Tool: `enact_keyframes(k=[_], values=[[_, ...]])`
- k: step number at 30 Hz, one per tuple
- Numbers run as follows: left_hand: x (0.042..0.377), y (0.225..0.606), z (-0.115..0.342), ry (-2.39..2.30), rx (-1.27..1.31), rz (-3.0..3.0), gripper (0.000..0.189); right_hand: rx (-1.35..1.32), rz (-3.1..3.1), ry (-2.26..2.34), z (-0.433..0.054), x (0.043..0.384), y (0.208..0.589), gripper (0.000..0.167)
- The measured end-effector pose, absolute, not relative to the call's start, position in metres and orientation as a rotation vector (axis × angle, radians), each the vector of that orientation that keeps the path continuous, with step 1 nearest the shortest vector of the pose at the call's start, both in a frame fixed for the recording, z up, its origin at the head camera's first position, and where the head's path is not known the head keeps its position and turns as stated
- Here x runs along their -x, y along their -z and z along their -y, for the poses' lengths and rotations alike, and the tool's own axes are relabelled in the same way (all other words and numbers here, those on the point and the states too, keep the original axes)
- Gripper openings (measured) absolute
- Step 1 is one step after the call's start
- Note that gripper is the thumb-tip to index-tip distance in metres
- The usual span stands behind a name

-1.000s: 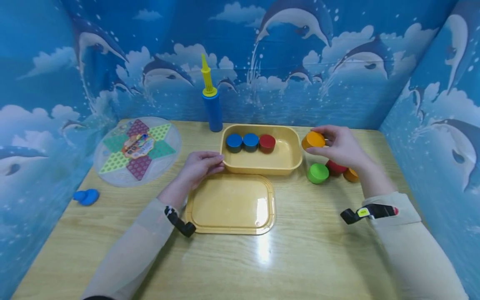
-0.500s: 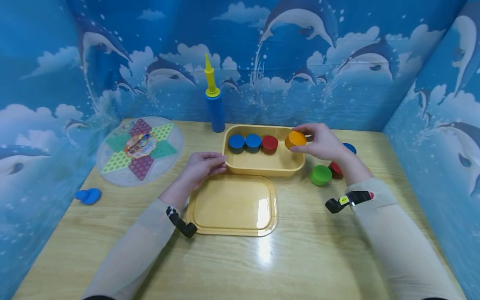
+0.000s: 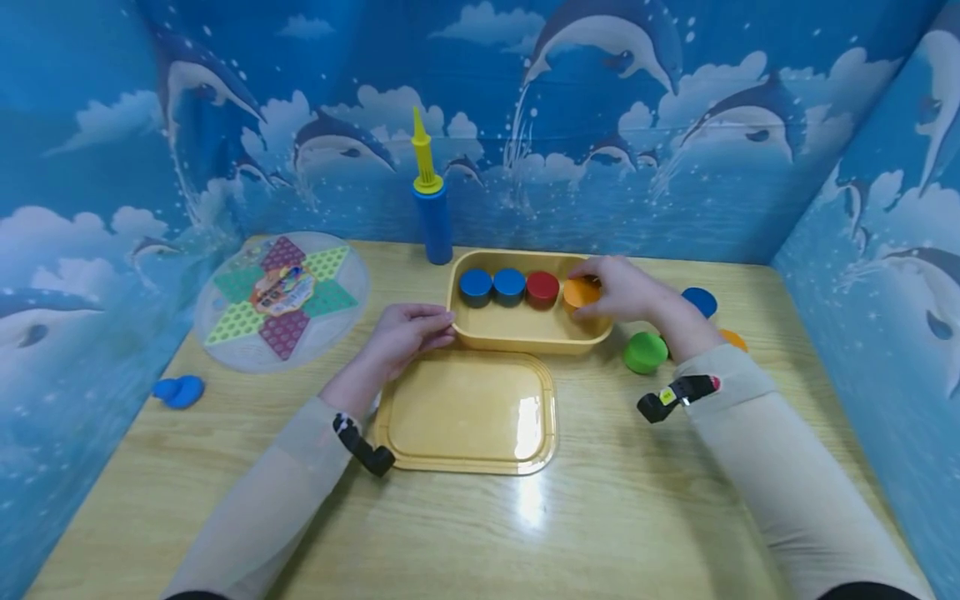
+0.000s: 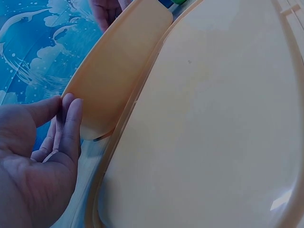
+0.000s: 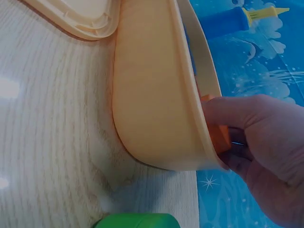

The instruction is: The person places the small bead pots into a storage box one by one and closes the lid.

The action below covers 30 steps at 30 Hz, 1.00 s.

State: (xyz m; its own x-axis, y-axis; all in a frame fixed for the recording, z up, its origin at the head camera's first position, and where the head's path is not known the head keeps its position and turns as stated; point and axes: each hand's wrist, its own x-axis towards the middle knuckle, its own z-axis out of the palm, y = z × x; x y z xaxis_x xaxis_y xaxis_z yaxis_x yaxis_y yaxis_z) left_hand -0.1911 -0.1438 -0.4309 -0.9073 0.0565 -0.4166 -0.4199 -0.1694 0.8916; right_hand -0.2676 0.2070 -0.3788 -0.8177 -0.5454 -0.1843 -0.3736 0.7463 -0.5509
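The right hand [image 3: 622, 287] reaches into the right end of a yellow plastic container [image 3: 525, 343], its thumb and fingers clamped on an orange cylinder [image 3: 581, 293]; whether that cylinder touches the container's floor is hard to tell from these angles. To its left, two blue cylinders [image 3: 492, 288] and a red cylinder [image 3: 542, 289] stand in a row inside. The left hand [image 3: 408, 333] pinches the container's near left corner, thumb and fingers together on the rim. A yellow lid [image 3: 465, 408] lies on the tabletop [image 3: 585, 525] just in front. Right of the container are a green cylinder [image 3: 646, 352], another blue piece [image 3: 701, 302] and a second orange piece [image 3: 735, 339], partly hidden by the right arm. A blue and yellow hand pump [image 3: 432, 221] stands behind the container's left end, and a round star-patterned board [image 3: 281, 296] lies farther left.
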Motion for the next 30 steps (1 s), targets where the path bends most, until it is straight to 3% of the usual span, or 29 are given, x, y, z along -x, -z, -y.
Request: enact_keyframes(k=[20, 30], values=[[0.189, 0.43, 0.144, -2.136, 0.397, -1.805, 0.032, 0.764, -2.743, 0.552, -0.189, 0.272, 0.394, 0.054], [0.189, 0.43, 0.143, -2.145, 0.391, -1.802, 0.031, 0.704, -2.804, 0.643, -0.188, 0.268, 0.396, 0.061]])
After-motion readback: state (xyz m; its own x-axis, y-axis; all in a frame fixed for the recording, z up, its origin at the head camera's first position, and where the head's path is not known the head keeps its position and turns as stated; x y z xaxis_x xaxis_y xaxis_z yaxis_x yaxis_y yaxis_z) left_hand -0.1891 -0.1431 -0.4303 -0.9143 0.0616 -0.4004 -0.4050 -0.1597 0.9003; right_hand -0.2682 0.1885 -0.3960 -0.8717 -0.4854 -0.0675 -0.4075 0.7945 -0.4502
